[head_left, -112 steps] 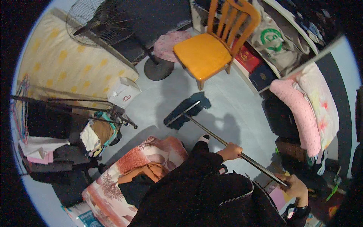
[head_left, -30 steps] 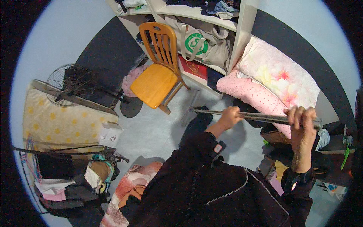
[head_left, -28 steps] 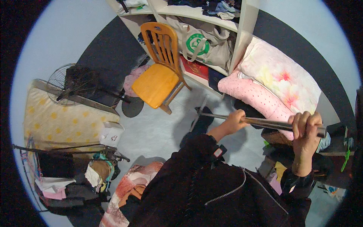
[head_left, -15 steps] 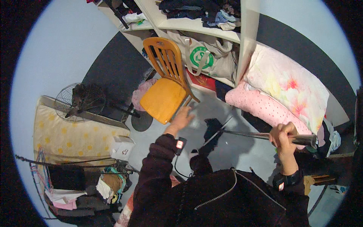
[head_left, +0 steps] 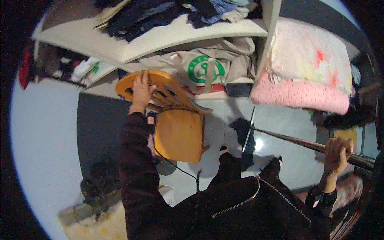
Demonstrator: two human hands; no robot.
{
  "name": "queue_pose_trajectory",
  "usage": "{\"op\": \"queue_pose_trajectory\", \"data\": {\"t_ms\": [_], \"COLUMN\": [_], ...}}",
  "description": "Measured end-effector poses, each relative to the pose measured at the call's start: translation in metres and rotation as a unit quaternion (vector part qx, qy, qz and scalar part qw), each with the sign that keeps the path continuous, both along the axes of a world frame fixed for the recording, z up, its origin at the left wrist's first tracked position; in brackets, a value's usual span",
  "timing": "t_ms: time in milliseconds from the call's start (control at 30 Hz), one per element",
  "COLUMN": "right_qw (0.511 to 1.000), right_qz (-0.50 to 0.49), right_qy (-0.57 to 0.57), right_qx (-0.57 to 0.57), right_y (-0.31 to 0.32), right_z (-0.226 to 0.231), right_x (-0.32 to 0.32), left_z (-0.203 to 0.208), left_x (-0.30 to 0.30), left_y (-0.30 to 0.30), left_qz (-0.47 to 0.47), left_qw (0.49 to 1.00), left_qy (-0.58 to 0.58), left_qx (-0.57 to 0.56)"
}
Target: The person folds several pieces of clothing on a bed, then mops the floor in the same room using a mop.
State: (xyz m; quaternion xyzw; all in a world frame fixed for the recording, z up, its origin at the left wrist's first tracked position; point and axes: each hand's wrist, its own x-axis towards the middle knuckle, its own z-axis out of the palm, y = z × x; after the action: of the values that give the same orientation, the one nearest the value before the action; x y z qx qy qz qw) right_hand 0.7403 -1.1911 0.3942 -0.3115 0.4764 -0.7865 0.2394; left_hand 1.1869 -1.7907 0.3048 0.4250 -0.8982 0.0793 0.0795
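Your left hand (head_left: pixel 141 89) grips the chair's top rail while your right hand (head_left: pixel 335 151) wraps the metal pole.

The wooden chair (head_left: pixel 176 116) stands on the pale floor (head_left: pixel 224 116) just in front of the white shelf unit (head_left: pixel 160 38), its curved top rail under your closed left fingers and its flat orange-brown seat below. It looks rigid and moderately light, so the rail where you hold it, above the slats, seems the surest grip; the smooth varnish may slide. To the chair's right, your right hand is fisted around a shiny, stiff metal pole (head_left: pixel 292 140), likely slick and awkward held near one end. Beyond it, right of the chair, soft pink and floral bedding (head_left: pixel 304 76) lies stacked.
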Motion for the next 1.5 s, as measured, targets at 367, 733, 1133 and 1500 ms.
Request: {"op": "queue_pose_trajectory", "data": {"t_ms": [367,733,1133,1500], "right_qw": [0.998,0.974,0.993,0.997], "right_qz": [0.035,-0.223,-0.09,-0.062], "right_qy": [0.053,-0.044,0.058,0.041], "right_qx": [-0.012,0.019,0.052,0.013], "right_y": [0.037,0.131,0.161,0.252], "right_z": [-0.007,-0.015,0.002,0.078], "right_x": [0.078,0.142,0.149,0.167], "left_z": [-0.003,-0.024,-0.207,-0.193], "left_x": [-0.007,0.054,-0.124,-0.211], "left_y": [-0.083,-0.112,0.402,0.693], "left_qz": [-0.153,0.025,-0.182,-0.37], "left_qw": [0.983,0.993,0.654,0.716], "left_qy": [-0.102,-0.108,0.125,0.237], "left_qx": [0.011,0.047,0.723,0.543]}}
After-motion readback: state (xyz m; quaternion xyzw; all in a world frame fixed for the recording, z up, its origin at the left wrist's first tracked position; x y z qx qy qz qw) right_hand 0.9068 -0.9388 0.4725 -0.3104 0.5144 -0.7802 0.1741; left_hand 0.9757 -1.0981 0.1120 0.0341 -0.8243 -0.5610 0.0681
